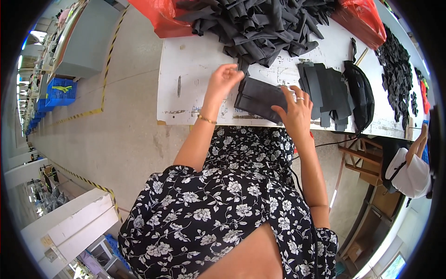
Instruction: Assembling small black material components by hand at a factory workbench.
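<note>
A dark rectangular stack of flat black fabric pieces (pixel 261 98) lies at the front of the white table (pixel 193 93). My right hand (pixel 299 109), with a ring on one finger, grips the stack's right end, its thumb on top. My left hand (pixel 224 83) is raised by the stack's far left corner, fingers curled and slightly blurred. Its fingertips come close to a black strip (pixel 243 67) hanging from the pile of black fabric strips (pixel 265 28). Whether they pinch that strip is too small to tell.
Overlapping black pieces (pixel 327 93) lie right of my right hand, beside a black mesh pouch (pixel 360 95). Red plastic bags (pixel 169 18) flank the pile. More black pieces (pixel 395 69) cover the far right. A person in white (pixel 411 174) is at right; a blue crate (pixel 61 91) stands left.
</note>
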`<state>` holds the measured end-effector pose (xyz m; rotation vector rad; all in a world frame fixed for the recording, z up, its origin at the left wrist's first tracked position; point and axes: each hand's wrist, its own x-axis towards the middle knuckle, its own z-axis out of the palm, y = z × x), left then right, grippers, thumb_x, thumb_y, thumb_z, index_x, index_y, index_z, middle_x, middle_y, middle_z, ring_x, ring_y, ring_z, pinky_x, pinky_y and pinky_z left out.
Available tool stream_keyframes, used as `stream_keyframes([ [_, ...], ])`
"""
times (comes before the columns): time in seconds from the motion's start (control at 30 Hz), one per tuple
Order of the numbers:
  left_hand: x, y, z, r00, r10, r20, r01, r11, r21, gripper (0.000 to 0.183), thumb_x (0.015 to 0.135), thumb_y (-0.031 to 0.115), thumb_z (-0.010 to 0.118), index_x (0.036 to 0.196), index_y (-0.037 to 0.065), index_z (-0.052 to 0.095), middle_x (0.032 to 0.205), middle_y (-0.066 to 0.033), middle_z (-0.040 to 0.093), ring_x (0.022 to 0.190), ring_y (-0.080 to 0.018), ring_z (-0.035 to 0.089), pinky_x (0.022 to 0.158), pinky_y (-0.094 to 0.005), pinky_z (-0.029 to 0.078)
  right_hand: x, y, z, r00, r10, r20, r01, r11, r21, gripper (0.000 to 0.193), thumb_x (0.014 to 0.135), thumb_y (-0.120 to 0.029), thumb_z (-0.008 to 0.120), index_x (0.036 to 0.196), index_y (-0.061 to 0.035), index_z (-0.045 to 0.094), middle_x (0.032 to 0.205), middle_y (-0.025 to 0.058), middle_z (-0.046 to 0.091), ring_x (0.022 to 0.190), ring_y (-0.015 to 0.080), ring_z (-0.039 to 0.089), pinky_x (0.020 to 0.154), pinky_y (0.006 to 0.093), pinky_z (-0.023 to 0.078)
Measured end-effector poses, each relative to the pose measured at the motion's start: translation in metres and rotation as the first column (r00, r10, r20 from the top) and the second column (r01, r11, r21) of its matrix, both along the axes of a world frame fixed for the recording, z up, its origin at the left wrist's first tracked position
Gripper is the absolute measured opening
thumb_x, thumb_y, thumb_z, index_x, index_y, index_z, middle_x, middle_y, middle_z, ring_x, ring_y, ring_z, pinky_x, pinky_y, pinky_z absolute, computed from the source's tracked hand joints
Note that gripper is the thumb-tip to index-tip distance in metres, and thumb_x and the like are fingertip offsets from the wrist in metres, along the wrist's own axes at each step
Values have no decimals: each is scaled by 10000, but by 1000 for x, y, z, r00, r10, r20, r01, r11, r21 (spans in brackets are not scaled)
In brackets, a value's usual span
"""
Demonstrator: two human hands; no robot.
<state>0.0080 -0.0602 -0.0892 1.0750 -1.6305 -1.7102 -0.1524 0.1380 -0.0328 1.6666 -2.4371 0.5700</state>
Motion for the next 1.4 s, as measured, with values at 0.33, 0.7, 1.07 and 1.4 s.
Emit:
stream_keyframes([
  [0.33, 14, 61, -12, 962, -72, 263, 167, 919, -358, 916, 622, 80, 833, 1392, 101, 338, 1198, -162, 458, 1046, -295, 545, 938, -389, 475, -35, -23, -26, 931, 331, 156, -336, 942, 6, 369, 776, -228, 739, 1073, -32, 642, 995, 113, 616, 967, 309, 564, 839, 410, 445],
  [0.7, 12, 63, -8, 966, -82, 243, 169, 917, -362, 907, 632, 74, 821, 1399, 96, 338, 1219, -163, 452, 1056, -292, 530, 935, -389, 473, -37, -31, -17, 939, 275, 206, -297, 951, 86, 491, 714, -341, 780, 1082, -52, 633, 1044, 112, 602, 1023, 321, 541, 855, 424, 434],
  [1.07, -12, -66, 48, 872, 413, -261, -488, 774, -403, 221, 894, 179, 650, 1001, -14, 642, 796, -65, 636, 715, -121, 603, 647, -226, 501, -97, 9, -32, 955, -228, 188, 234, 972, -8, 305, 860, -249, 667, 1034, -6, 607, 969, 179, 618, 889, 369, 599, 749, 431, 496],
  [1.4, -62, -168, 55, 575, 772, -270, -471, 582, 663, 380, 821, 266, 764, 897, -21, 528, 804, -122, 552, 683, -275, 597, 594, -384, 586, -85, -5, -56, 919, -323, -227, 373, 898, 233, 314, 875, -314, 633, 947, -8, 648, 1050, 136, 569, 967, 309, 557, 745, 414, 511],
])
